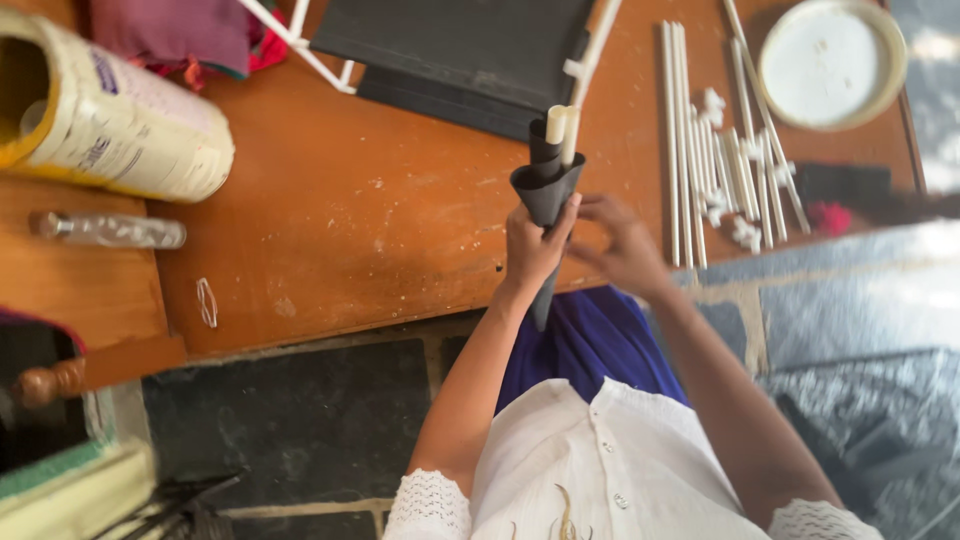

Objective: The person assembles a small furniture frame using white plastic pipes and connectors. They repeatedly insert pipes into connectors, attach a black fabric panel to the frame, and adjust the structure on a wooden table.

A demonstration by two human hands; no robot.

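Black sheet material rolled into a cone (546, 190) is gripped upright above the table (380, 220) edge by the closed left hand (533, 250); the blurred right hand (625, 250) is held just beside it, its fingers loosely curled.

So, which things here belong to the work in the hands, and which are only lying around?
In use:
left hand
right hand
black paper cone
white stick
black sheets
loose white sticks

Lying about:
yellow canister
clear small bottle
white lid
pink cloth
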